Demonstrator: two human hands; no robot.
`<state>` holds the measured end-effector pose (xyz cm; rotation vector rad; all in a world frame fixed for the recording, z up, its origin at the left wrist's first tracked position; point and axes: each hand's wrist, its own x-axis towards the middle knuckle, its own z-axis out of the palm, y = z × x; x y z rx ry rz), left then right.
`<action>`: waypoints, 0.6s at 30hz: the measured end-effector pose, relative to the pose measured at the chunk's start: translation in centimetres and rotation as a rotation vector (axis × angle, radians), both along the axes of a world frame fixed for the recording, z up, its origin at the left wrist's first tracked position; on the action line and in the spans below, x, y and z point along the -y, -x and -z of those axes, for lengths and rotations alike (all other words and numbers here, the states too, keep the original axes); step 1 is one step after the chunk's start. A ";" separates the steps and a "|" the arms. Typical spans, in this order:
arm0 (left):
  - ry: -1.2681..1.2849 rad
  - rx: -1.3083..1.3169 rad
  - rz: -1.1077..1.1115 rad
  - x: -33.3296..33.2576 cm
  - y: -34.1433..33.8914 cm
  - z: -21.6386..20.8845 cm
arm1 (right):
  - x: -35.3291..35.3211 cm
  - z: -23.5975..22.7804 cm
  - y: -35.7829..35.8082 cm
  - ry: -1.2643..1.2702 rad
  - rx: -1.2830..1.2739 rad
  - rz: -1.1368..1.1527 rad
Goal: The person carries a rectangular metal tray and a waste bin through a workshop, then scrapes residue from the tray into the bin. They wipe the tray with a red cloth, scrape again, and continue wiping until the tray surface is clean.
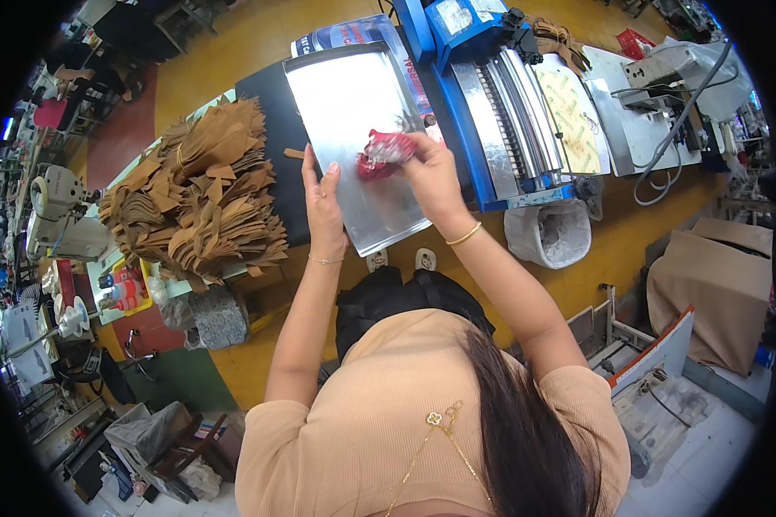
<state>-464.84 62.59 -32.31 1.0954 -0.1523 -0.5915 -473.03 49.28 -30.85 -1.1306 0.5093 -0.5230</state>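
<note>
A shallow rectangular metal tray point(353, 99) is tilted up in front of me at the table's front edge. My left hand point(325, 194) grips its left side, thumb on the inner face and the other fingers behind the rim. In my right hand point(433, 172) is a bunched red and white cloth point(379, 158), held against or just over the tray's shiny surface; contact is hard to tell. Left of the tray lies a big pile of brown leather pieces point(203, 185), some in bundles. One small brown strip point(294, 153) lies beside my left fingers.
To the right stands a blue machine point(467, 39) with metal rollers point(526, 121). A bin lined with plastic point(547, 234) sits below it. Sewing machines point(69, 211) stand at far left and far right. A yellow basket point(134, 289) holds bottles.
</note>
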 end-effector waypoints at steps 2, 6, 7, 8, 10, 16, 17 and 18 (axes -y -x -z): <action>0.032 0.012 0.005 -0.1 0.0 -0.5 | 0.0 0.4 0.5 0.798 -0.077 0.056; 0.041 0.066 0.008 -0.5 -0.4 -1.2 | 1.1 -0.3 1.8 1.439 -0.022 0.006; 0.011 0.089 0.004 -0.5 -0.5 -1.3 | 1.3 -0.5 1.9 1.503 -0.027 -0.034; -0.004 0.120 -0.001 -0.6 -0.6 -1.4 | 1.3 -0.8 2.0 1.518 -0.032 -0.081; -0.034 0.158 0.008 -0.7 -0.6 -1.5 | 1.1 -1.2 2.1 1.578 -0.061 -0.169; -0.098 0.193 0.040 -0.9 0.0 -1.3 | 0.9 -1.8 1.2 1.509 -0.259 -0.408; -0.078 0.170 0.041 -1.0 0.1 -1.2 | 0.7 -1.8 1.2 1.531 -0.173 -0.329; -0.062 0.148 0.043 -1.0 0.1 -1.1 | 0.4 -1.8 1.2 1.537 -0.158 -0.286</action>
